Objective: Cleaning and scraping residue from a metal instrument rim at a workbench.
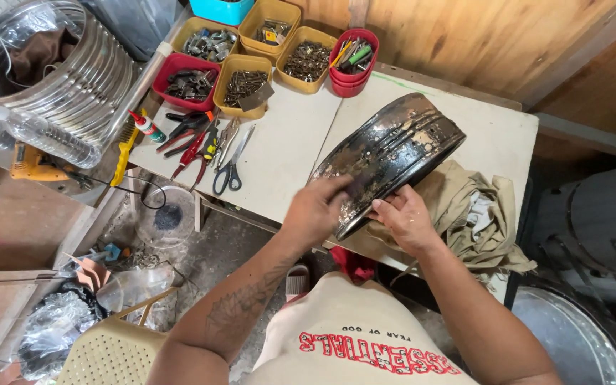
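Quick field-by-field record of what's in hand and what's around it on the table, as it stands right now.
held item: dark curved metal rim, tilted, its lower edge at the table's front
left hand: pressed on the rim's outer face, a small dark pad under the fingers
right hand: gripping the rim's lower edge
under rim: crumpled tan cloth
surface: pale table
tools: scissors, red-handled pliers
bins: yellow and red trays of small hardware at the back
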